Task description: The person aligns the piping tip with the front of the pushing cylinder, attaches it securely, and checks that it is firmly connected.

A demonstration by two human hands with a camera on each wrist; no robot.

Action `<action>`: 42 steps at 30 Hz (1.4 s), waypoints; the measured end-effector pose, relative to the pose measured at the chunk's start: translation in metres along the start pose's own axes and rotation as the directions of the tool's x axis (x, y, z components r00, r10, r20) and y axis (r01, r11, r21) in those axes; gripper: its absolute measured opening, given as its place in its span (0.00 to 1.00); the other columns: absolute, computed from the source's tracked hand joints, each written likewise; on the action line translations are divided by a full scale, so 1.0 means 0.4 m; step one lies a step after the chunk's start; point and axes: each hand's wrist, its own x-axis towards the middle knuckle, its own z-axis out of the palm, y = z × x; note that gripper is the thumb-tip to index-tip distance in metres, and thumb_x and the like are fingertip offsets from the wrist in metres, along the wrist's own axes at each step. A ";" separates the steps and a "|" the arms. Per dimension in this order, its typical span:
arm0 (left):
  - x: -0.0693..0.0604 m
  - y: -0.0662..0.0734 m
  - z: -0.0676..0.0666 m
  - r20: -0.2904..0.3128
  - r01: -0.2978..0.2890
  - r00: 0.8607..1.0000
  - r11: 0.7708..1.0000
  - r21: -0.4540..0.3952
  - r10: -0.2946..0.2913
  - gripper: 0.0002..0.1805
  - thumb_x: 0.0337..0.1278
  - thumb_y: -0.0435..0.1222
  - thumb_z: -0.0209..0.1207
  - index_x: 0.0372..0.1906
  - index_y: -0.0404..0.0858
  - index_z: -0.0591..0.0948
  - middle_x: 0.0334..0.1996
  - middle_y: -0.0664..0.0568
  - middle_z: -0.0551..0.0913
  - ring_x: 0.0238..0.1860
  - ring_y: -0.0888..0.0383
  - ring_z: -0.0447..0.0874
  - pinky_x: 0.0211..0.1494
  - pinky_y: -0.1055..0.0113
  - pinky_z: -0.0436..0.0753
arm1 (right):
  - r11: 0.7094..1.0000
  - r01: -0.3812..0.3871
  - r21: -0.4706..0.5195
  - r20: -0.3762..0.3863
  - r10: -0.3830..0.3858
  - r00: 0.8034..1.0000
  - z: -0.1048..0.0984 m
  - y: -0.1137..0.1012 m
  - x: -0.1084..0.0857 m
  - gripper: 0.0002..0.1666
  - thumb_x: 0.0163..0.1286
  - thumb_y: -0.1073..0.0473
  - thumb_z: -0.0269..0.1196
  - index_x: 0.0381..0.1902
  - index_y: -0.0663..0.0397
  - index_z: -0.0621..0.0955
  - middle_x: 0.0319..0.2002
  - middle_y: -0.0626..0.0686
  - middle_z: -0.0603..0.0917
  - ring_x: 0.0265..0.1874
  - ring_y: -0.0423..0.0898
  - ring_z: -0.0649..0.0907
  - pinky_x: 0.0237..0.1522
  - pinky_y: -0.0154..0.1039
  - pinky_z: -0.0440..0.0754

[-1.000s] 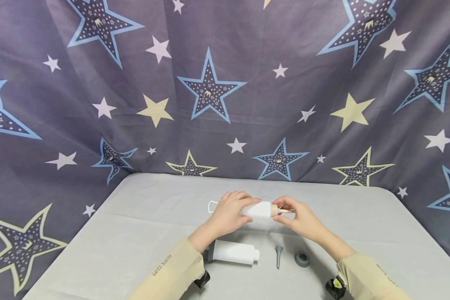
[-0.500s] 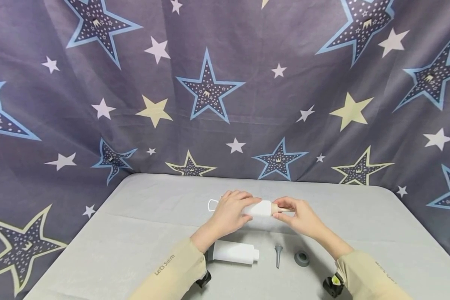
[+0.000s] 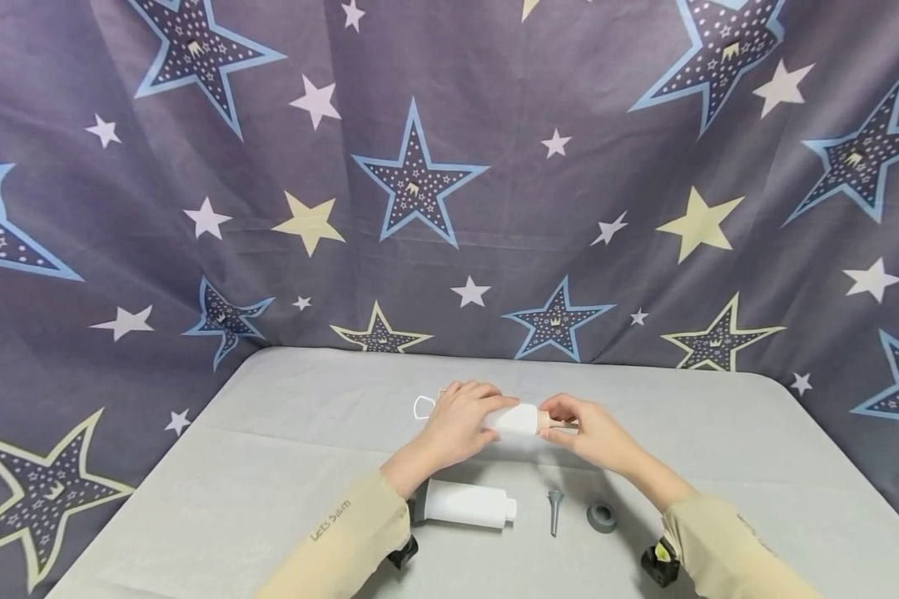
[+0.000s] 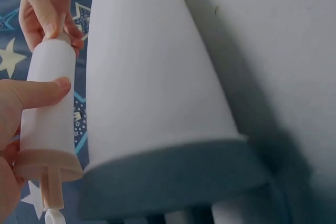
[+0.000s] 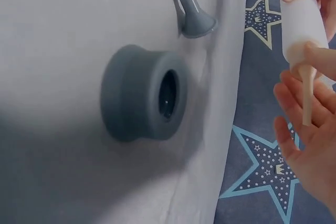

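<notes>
1. The person's left hand [image 3: 460, 420] has its fingers wrapped around a smooth, white, tube-shaped bottle [image 3: 517, 419], held sideways over the far middle of the pale grey cloth-covered table [image 3: 270, 466].
2. The right hand [image 3: 595, 428] is partly open. Its thumb and fingertips pinch the round beige cap [image 3: 543, 421] on the bottle's right end.
3. A thin white loop [image 3: 423, 407] sticks out on the left.
4. Nearer, a white bottle with a dark grey end [image 3: 464, 504] lies on its side.
5. Right of it lie a thin grey funnel-shaped piece [image 3: 554, 509], then a thick grey ring [image 3: 602, 517].
</notes>
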 end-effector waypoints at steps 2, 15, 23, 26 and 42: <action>0.004 -0.005 0.003 0.023 0.005 1.000 1.000 -0.003 -0.005 0.29 0.38 0.43 0.68 0.54 0.53 0.77 0.47 0.59 0.79 0.49 0.59 0.75 0.53 0.58 0.70 | 1.000 0.004 -0.018 -0.003 -0.004 1.000 0.001 0.001 0.004 0.15 0.56 0.54 0.65 0.42 0.51 0.79 0.36 0.45 0.82 0.37 0.42 0.80 0.45 0.42 0.78; 0.024 -0.034 0.026 0.152 0.089 0.986 0.991 -0.096 -0.073 0.30 0.36 0.41 0.69 0.54 0.51 0.78 0.48 0.57 0.80 0.50 0.58 0.75 0.52 0.57 0.70 | 0.999 0.006 -0.032 0.081 -0.004 0.997 0.011 0.030 0.039 0.16 0.56 0.55 0.65 0.41 0.56 0.80 0.33 0.47 0.83 0.32 0.40 0.80 0.36 0.35 0.77; 0.039 -0.045 0.045 0.215 0.116 0.972 0.989 -0.096 -0.093 0.30 0.37 0.41 0.69 0.54 0.51 0.77 0.49 0.57 0.80 0.50 0.58 0.76 0.51 0.59 0.71 | 0.998 -0.010 -0.055 0.098 0.015 0.995 0.023 0.046 0.047 0.14 0.56 0.56 0.64 0.39 0.56 0.80 0.28 0.46 0.82 0.27 0.39 0.78 0.31 0.31 0.74; 0.043 -0.046 0.050 0.223 0.122 0.970 0.988 -0.092 -0.099 0.30 0.37 0.41 0.69 0.54 0.51 0.78 0.49 0.57 0.80 0.50 0.57 0.76 0.51 0.59 0.72 | 0.998 -0.017 -0.062 0.105 0.023 0.994 0.026 0.049 0.050 0.14 0.57 0.56 0.64 0.39 0.56 0.80 0.28 0.46 0.82 0.27 0.38 0.78 0.30 0.31 0.74; 0.034 -0.049 0.089 0.273 0.167 0.951 0.984 -0.060 -0.144 0.28 0.33 0.40 0.70 0.50 0.49 0.79 0.45 0.56 0.81 0.48 0.55 0.77 0.51 0.57 0.72 | 0.995 -0.048 -0.091 0.126 0.059 0.990 0.067 0.064 0.051 0.14 0.56 0.57 0.64 0.39 0.57 0.80 0.32 0.50 0.83 0.30 0.42 0.80 0.36 0.36 0.77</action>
